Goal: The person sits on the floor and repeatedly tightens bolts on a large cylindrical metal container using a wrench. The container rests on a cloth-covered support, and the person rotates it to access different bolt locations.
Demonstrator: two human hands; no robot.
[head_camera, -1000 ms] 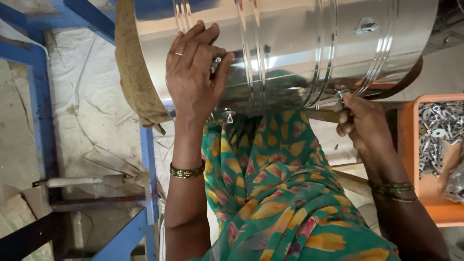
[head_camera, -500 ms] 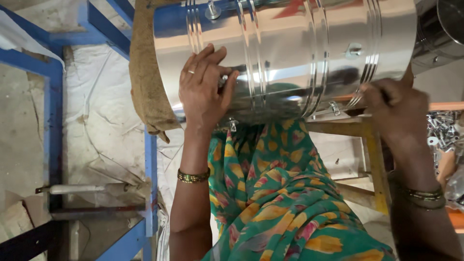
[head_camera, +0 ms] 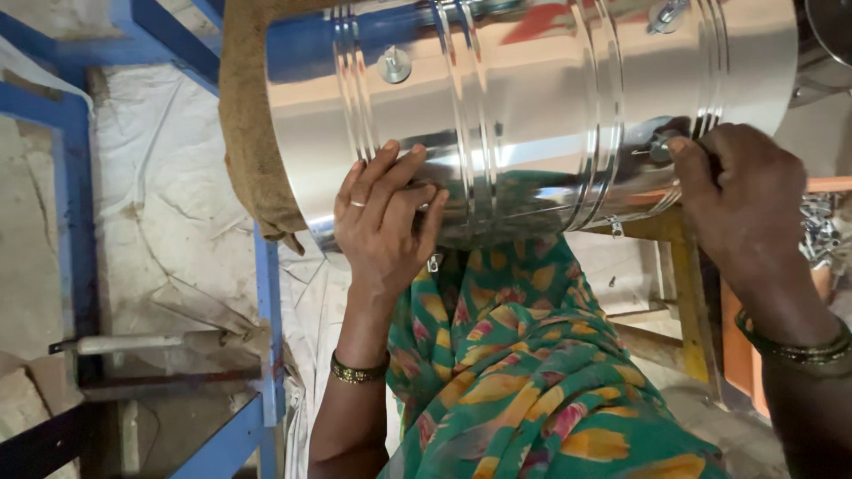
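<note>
The polished steel drum (head_camera: 532, 115) lies on its side directly ahead of and above both hands, its long axis running left to right across the view; its left end rests in a brown burlap wrap (head_camera: 248, 133). The left hand (head_camera: 386, 222) is pressed flat against the lower curve of the drum wall, left of centre — fingers spread and extended, gripping nothing. The right hand (head_camera: 741, 208) is at the right end, fingers curled closed around a small fitting (head_camera: 661, 146) on the wall; what it pinches is hidden. Both hands touch the drum. A blue metal frame (head_camera: 266, 310) stands below left — a yellow wooden support (head_camera: 688, 293) below right
</note>
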